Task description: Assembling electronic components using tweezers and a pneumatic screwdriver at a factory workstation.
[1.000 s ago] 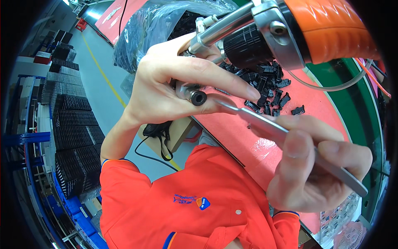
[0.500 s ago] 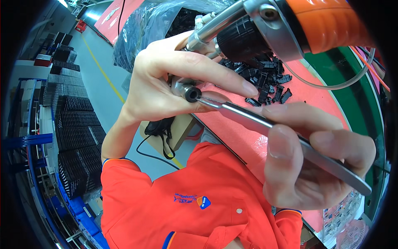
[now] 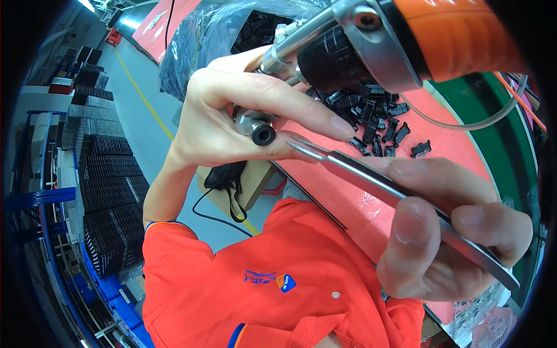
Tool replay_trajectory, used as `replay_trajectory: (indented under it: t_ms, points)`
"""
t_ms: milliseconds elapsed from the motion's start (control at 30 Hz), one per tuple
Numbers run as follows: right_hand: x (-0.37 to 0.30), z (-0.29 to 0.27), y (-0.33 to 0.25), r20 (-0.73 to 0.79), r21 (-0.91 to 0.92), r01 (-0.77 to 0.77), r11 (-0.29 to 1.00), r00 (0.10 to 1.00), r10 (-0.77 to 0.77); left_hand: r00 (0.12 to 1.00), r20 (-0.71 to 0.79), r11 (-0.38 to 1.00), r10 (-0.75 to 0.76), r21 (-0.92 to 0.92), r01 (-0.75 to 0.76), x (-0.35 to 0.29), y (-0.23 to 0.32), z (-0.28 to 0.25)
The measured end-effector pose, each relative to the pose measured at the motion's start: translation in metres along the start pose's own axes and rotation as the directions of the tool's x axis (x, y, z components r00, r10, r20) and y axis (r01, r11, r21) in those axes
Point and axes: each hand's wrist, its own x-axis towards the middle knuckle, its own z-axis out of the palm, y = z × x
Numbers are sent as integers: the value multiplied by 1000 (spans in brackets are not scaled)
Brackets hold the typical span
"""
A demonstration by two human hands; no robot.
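Note:
My left hand (image 3: pixel 220 110) wraps round the nose of a power screwdriver, with the forefinger stretched out along it. That screwdriver (image 3: pixel 458 35) has an orange ribbed grip, a black collar and a metal side tube. Its round hollow nose tip (image 3: pixel 263 134) pokes out between thumb and forefinger, facing me. In my right hand (image 3: pixel 452 238), a pair of metal tweezers (image 3: pixel 377 181) is pinched between thumb and fingers. The tweezer points lie in front of my left thumb, just right of the nose tip. Nothing can be made out between them.
Small black plastic parts (image 3: pixel 374 110) lie heaped on the pink mat (image 3: pixel 342 180) beyond my hands. A clear plastic bag (image 3: pixel 194 55) with more parts stands behind. At right runs a green belt (image 3: pixel 487 124), crossed by a clear hose (image 3: pixel 458 124). Stacked black trays (image 3: pixel 113 191) stand left.
The tweezer points have drawn away from the nose tip to the right, as my right hand shifted right and slightly down. The nose tip has tilted a little left and down.

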Motion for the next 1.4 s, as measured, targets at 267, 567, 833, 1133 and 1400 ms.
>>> replay_trajectory:
  t_ms: [267, 567, 833, 1133, 1400]
  points:
    - [-8, 12, -8, -215, 51, -173, 984, 960, 180, 997, 75, 1000, -22, 19, 21, 2, -8, -6]
    - [-11, -1, 4, -54, 229, -54, 972, 996, 68, 986, 168, 994, 4, -112, 15, 12, -1, -25]
    - [-13, 19, -6, -294, 120, -30, 992, 953, 65, 965, 233, 981, 119, -175, -78, 18, 7, -43]
    - [-13, 18, 0, -324, 175, 54, 983, 946, 5, 950, 266, 986, 164, -29, -162, 21, 28, -52]
    - [1, 7, 0, -244, 204, 216, 955, 956, -165, 978, 194, 996, 73, -72, -60, 18, 44, -45]
